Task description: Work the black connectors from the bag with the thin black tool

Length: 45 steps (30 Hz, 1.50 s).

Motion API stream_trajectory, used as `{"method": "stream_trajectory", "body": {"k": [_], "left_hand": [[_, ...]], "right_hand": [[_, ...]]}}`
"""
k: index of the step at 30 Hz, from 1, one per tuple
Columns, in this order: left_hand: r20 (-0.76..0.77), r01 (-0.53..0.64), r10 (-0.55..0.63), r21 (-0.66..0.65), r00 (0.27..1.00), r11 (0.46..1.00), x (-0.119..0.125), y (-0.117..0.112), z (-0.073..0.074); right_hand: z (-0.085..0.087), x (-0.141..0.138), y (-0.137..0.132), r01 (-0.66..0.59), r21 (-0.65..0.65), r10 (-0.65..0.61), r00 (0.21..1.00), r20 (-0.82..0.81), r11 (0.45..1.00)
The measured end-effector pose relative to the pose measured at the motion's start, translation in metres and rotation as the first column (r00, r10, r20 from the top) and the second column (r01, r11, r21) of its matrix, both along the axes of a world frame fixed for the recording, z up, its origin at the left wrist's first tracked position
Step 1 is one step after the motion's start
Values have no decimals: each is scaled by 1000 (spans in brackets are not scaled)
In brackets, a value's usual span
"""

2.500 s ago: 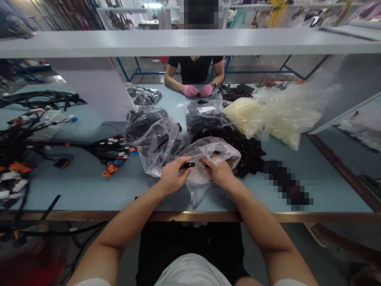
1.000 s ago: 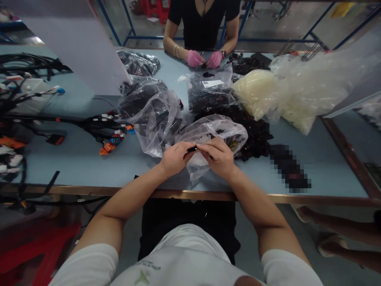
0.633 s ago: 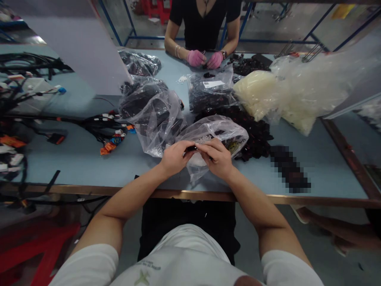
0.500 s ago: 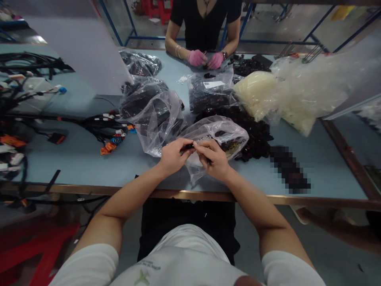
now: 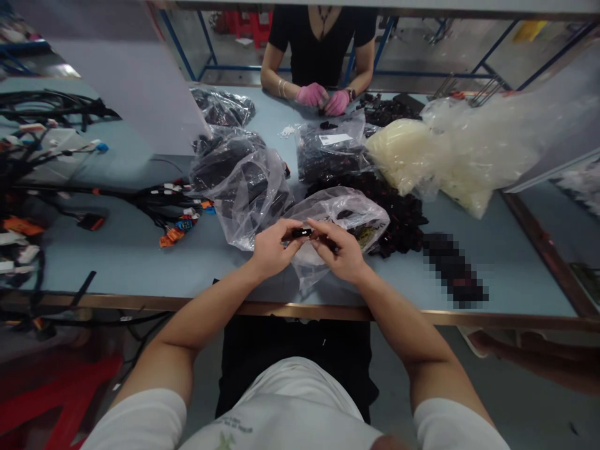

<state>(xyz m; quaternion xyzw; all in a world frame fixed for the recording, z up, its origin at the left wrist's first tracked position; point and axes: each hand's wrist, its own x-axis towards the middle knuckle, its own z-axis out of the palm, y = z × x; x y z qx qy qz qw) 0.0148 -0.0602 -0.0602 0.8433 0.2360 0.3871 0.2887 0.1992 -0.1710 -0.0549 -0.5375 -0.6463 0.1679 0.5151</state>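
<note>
Narrow pinch at the left grip [image 5: 272,250]: thumb and fingertips closed on one end of a small black connector [image 5: 302,233], held in the air above the bag and resting on nothing. Right grip [image 5: 340,251] also narrow, fingertips at the connector's other end or on a second dark piece just beside it; which of the two, impossible to tell at this size. Connector of smooth, hard-looking moulded plastic, short and blocky; fingertip hold probably owing to the small size of the part. Directly below the hands, a thin clear plastic bag [image 5: 330,215], crumpled and partly open, dark parts showing through; placement apparently for easy reach. Just beyond, a heap of loose black connectors [image 5: 398,219], angular and unwrapped, on the pale blue bench [image 5: 117,269]. Alongside, a bulging clear bag of black parts [image 5: 244,200] and a soft cream-coloured bag [image 5: 403,156]. Toward the left, a wiring harness [image 5: 159,199] with orange and white plugs, laid out along the bench, cables bundled. Across the bench, a co-worker's pink-gloved hands [image 5: 319,100], close together over a small dark part, apart from the work here.
</note>
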Motion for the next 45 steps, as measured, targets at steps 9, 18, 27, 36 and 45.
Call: {"method": "stream_trajectory", "body": {"k": [9,18,27,36,45], "left_hand": [[170,96,-125,170,977,981,4,2,6],[64,79,-73,-92,995,993,0,-3,1],[26,94,-95,26,995,995,2,-3,4],[23,115,-117,49,993,992,1,-3,4],[22,120,-122,63,992,991,1,-3,4]], "right_hand": [[-1,5,-4,181,-12,-176,939,-295,983],[12,10,-9,167,-48,-171,889,-424,985],[13,1,-6,68,-57,-86,902,-424,996],[15,-1,-8,102,-98,-133,906,-403,990],[19,-1,-8,114,-93,-142,909,-392,989]]}}
